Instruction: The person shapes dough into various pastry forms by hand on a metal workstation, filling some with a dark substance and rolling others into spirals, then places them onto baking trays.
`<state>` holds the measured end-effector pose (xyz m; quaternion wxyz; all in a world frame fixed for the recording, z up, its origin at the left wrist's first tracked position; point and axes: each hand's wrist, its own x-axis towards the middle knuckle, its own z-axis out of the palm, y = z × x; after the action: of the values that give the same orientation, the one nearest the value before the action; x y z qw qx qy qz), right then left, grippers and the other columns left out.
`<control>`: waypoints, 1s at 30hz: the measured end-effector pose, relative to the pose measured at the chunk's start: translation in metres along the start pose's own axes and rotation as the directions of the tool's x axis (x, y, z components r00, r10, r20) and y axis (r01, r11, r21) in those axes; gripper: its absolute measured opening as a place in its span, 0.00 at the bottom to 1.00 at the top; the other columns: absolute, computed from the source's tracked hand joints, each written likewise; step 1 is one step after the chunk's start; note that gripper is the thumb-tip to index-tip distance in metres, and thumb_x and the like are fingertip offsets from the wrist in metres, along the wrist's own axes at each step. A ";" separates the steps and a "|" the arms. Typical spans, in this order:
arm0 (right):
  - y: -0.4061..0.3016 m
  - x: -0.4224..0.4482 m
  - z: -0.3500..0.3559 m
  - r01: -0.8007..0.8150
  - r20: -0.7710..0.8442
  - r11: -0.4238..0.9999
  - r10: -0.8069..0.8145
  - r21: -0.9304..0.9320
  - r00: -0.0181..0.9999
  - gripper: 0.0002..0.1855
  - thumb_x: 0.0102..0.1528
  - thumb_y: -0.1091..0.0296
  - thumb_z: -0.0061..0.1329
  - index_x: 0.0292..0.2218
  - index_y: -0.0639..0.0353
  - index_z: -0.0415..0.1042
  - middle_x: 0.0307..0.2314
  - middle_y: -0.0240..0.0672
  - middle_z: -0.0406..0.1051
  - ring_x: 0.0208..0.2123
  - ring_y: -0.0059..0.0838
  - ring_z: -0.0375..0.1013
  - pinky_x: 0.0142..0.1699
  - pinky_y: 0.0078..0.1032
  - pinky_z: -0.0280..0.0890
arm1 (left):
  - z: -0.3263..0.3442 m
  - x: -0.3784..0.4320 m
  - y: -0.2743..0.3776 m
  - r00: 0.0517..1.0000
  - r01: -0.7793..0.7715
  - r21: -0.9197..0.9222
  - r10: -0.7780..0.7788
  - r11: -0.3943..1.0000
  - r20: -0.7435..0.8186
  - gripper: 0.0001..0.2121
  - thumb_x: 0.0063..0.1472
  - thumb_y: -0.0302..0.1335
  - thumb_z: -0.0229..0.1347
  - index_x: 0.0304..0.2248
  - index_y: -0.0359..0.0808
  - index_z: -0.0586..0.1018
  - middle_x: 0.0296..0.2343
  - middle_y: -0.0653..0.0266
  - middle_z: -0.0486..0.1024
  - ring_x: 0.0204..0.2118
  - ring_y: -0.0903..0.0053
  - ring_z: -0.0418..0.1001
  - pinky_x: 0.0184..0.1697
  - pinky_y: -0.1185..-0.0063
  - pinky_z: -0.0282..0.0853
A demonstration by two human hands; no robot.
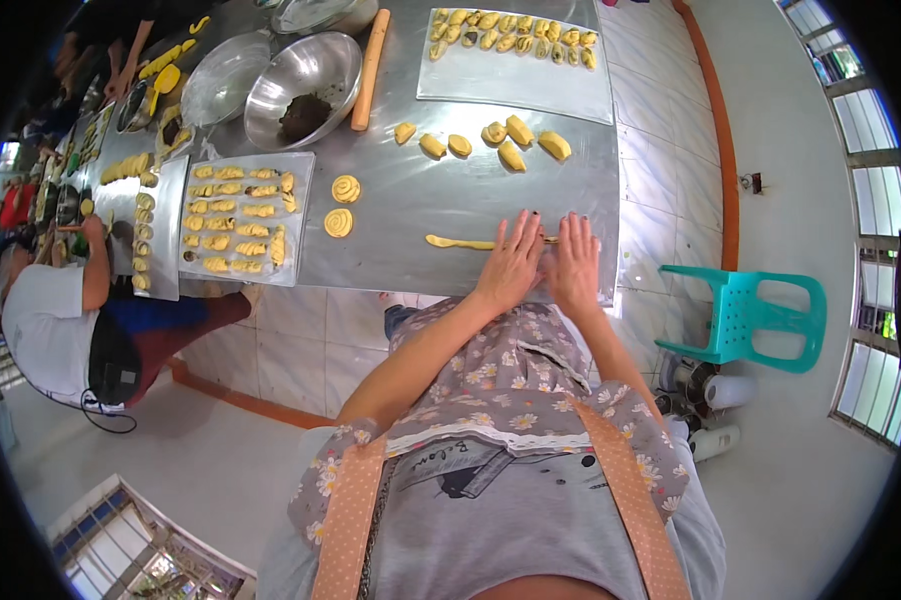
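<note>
My left hand (pixel 510 266) lies palm down on a thin yellow dough rope (pixel 454 241) near the steel table's front edge. Beside it, my right hand (pixel 573 262) also presses flat, over the rope's right end. A little of the rope shows between the hands; the rest there is hidden under them. Neither hand grips anything. To the left sit two flat dough spirals, an upper one (pixel 346 189) and a lower one (pixel 338 223). Beyond my hands, several short dough pieces (pixel 519 130) are scattered on the steel table (pixel 398 262).
A tray (pixel 510 86) with shaped dough stands at the back right, another tray (pixel 303 187) at left. Behind are a steel bowl (pixel 338 67) with dark filling and a wooden rolling pin (pixel 371 71). A green plastic chair (pixel 728 315) stands right; a person (pixel 52 322) works at left.
</note>
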<state>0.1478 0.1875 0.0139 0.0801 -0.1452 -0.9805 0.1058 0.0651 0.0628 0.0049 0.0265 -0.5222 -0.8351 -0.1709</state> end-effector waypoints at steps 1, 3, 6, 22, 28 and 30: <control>-0.004 0.001 0.009 0.000 0.000 1.000 0.000 0.000 1.000 0.33 0.52 0.59 0.42 0.54 0.69 0.50 0.56 0.49 0.47 0.59 0.48 0.42 0.58 0.46 0.41 | 0.003 -0.003 -0.001 0.997 0.061 0.002 -0.061 0.998 0.054 0.30 0.53 0.38 0.50 0.52 0.28 0.61 0.56 0.53 0.48 0.61 0.62 0.40 0.60 0.61 0.39; -0.007 0.006 0.023 -0.066 -0.017 0.996 0.065 -0.056 0.998 0.35 0.55 0.51 0.38 0.55 0.67 0.49 0.57 0.47 0.45 0.60 0.46 0.39 0.60 0.46 0.37 | 0.008 -0.008 -0.007 0.997 0.050 -0.063 -0.047 0.997 0.060 0.31 0.53 0.40 0.50 0.52 0.27 0.60 0.56 0.52 0.47 0.61 0.61 0.40 0.60 0.61 0.38; 0.000 0.014 0.023 -0.014 -0.006 0.997 0.014 -0.070 1.000 0.37 0.55 0.47 0.36 0.56 0.66 0.48 0.57 0.45 0.44 0.60 0.44 0.39 0.60 0.46 0.35 | 0.010 -0.011 -0.012 0.997 0.036 -0.143 -0.026 0.989 0.075 0.33 0.54 0.42 0.49 0.53 0.26 0.57 0.57 0.50 0.46 0.61 0.60 0.39 0.60 0.60 0.36; 0.002 -0.003 0.017 -0.038 0.034 0.998 0.040 -0.053 0.999 0.38 0.53 0.48 0.41 0.56 0.62 0.48 0.57 0.43 0.44 0.60 0.43 0.39 0.61 0.46 0.35 | -0.015 -0.076 -0.061 0.950 0.306 -0.043 -0.303 0.951 0.070 0.39 0.55 0.44 0.48 0.54 0.20 0.47 0.57 0.41 0.40 0.60 0.51 0.36 0.59 0.57 0.35; 0.001 -0.008 0.011 -0.021 0.082 0.997 0.028 -0.075 0.996 0.38 0.53 0.48 0.40 0.57 0.63 0.47 0.58 0.43 0.43 0.60 0.43 0.39 0.60 0.45 0.35 | -0.028 -0.098 -0.061 0.957 0.240 0.055 -0.246 0.969 0.156 0.39 0.55 0.43 0.49 0.55 0.24 0.47 0.58 0.47 0.41 0.61 0.56 0.37 0.58 0.55 0.34; 0.002 -0.007 0.014 -0.024 0.073 0.996 0.030 -0.082 0.997 0.38 0.53 0.48 0.40 0.57 0.63 0.46 0.57 0.44 0.43 0.60 0.43 0.39 0.60 0.46 0.35 | -0.032 -0.089 -0.069 0.968 0.221 0.079 -0.229 0.972 0.101 0.38 0.55 0.43 0.49 0.55 0.25 0.49 0.58 0.49 0.42 0.61 0.58 0.39 0.59 0.57 0.36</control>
<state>0.1526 0.1845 -0.0011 0.0362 -0.1576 -0.9842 0.0722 0.0403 -0.0510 -0.0027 -0.0216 -0.4314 -0.8944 -0.1159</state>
